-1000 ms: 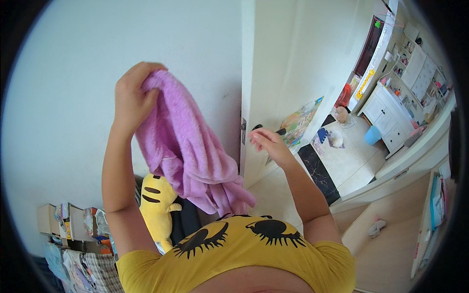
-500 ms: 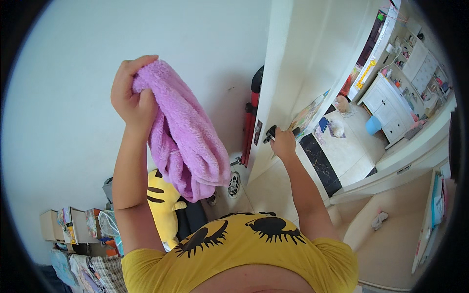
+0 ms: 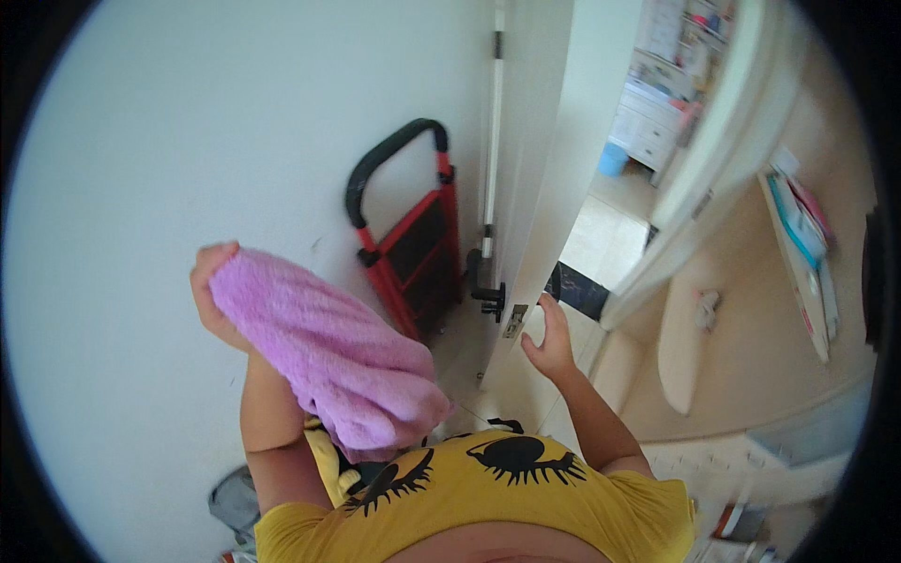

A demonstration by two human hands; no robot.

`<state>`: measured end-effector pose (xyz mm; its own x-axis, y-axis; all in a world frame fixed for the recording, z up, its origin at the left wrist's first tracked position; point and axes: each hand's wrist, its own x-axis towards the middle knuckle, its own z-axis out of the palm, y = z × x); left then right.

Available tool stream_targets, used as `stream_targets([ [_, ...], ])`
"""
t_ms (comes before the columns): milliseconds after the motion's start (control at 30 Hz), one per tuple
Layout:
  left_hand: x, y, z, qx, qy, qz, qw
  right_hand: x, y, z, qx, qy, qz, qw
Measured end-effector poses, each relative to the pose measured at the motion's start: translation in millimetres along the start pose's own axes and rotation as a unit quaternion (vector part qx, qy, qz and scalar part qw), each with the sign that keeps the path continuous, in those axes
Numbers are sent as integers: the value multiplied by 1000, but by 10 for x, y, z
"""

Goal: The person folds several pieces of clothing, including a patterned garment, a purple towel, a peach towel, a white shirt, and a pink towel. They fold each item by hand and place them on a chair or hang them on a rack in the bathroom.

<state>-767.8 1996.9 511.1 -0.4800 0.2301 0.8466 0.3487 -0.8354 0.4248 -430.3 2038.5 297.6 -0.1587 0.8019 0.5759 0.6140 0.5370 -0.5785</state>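
Cloth up in your left hand, door standing open

You have the purple fleecy cloth lifted clear in front of the white wall. Your left hand is clenched on its upper end, and the rest hangs in loose, bunched folds toward your chest. So the pickup looks done; the cloth has not been set down, spread or neatly folded. Your right hand is empty, thumb and fingers parted, just beside the latch plate of the white door; whether it touches the door, you cannot tell. The door is unclosed, with a red-and-black step ladder behind it.
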Motion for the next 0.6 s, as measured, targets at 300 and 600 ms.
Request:
stream_targets([
  [300,-588,-162,962,-162,-36,-124,978,-95,471,-353,115,154,159,968],
  [600,-866,206,1383,-202,-54,-146,967,-24,1433,-795,121,194,165,959],
])
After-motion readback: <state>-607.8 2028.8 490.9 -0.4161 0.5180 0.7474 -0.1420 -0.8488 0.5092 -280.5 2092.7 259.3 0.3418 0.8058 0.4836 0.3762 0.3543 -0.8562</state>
